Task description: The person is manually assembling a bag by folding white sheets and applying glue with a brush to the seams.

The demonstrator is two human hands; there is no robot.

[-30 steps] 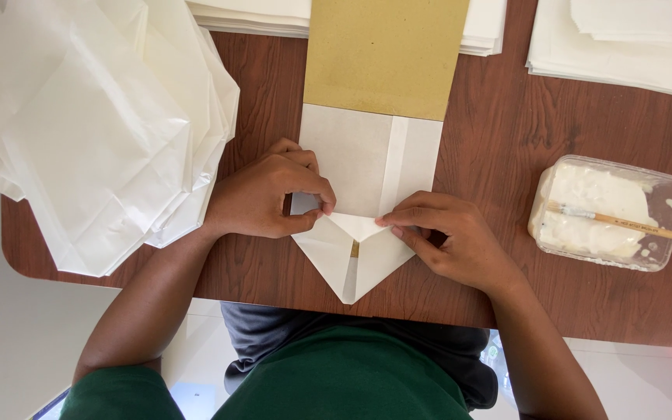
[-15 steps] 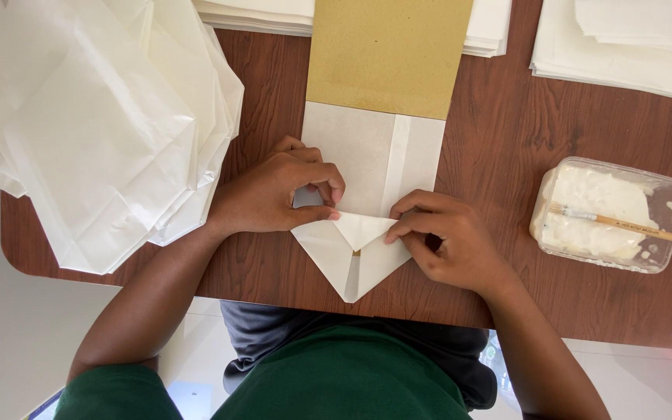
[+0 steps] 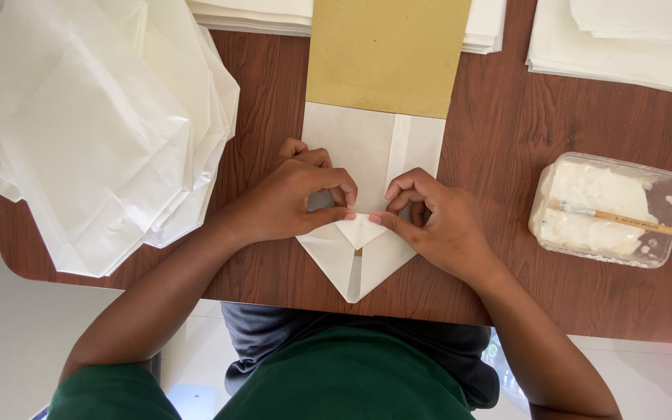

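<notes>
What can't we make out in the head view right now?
- White paper sheet: upper part hidden under the tan cardboard.
- Fold line: covered by the left hand and right hand.
- Brush: handle end cut off by the right edge.
- Paper stacks: cut off by the top edge.

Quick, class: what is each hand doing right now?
Left hand: fingers curled, pinching the folded white paper.
Right hand: fingers curled, pinching the same paper's fold.
</notes>
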